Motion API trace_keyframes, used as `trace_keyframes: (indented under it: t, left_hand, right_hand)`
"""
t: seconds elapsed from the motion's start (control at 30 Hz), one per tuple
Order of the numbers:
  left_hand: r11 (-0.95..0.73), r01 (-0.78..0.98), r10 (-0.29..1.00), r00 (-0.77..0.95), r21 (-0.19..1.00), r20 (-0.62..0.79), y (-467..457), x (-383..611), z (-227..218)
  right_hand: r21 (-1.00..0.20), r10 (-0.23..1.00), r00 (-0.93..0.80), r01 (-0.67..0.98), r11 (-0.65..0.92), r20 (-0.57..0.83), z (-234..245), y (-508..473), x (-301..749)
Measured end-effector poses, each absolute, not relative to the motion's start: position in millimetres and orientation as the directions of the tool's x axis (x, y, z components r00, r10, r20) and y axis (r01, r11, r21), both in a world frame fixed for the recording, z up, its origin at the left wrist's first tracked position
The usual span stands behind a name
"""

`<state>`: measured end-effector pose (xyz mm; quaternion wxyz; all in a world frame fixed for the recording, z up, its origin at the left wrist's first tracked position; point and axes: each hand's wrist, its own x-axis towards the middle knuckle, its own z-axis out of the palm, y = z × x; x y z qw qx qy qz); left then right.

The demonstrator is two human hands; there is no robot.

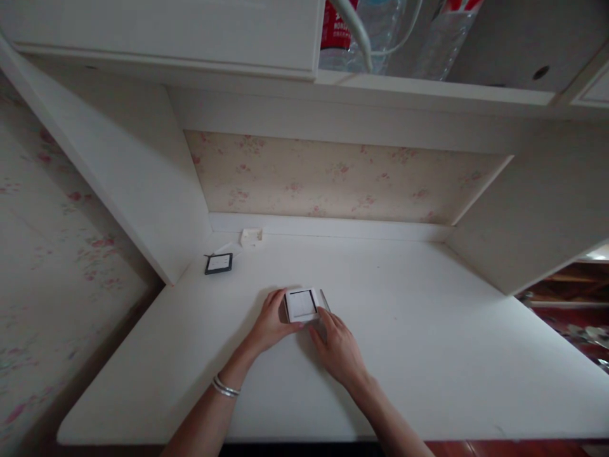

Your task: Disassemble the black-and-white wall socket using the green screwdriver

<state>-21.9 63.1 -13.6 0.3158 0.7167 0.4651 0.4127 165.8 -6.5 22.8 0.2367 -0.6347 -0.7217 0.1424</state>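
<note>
A small square white device with a dark-outlined panel (302, 304) rests on the white desk (428, 336), near the middle. My left hand (270, 325) grips its left edge, fingers curled round it. My right hand (339, 346) holds its lower right side, fingers closed against it. A silver bracelet (225, 387) circles my left wrist.
A small black-framed square (218, 263) lies at the desk's back left, with a white block (250, 237) and a thin wire behind it. Floral wallpaper (333, 181) backs the alcove. Plastic bottles (380, 32) stand on the shelf overhead. Side panels wall the desk left and right.
</note>
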Motion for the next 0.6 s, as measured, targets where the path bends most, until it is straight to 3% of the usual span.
trace_keyframes:
  t: [0.27, 0.37, 0.6]
  left_hand:
    - [-0.265, 0.306, 0.963, 0.140, 0.915, 0.232, 65.6, -23.9, -20.5]
    - [-0.169, 0.288, 0.985, 0.017, 0.943, 0.172, 72.1, -30.2, -15.6]
    - [-0.087, 0.606, 0.959, -0.162, 0.790, 0.230, 119.4, -64.2, 3.7]
  right_hand:
    - [-0.551, 0.959, -0.084, 0.803, 0.225, 0.270, 22.5, -11.0, 174.6]
    - [-0.547, 0.951, -0.008, 0.816, 0.185, 0.311, 22.3, -20.2, 185.0]
    - [-0.478, 0.949, -0.004, 0.863, 0.162, 0.314, -2.8, -50.8, 205.7]
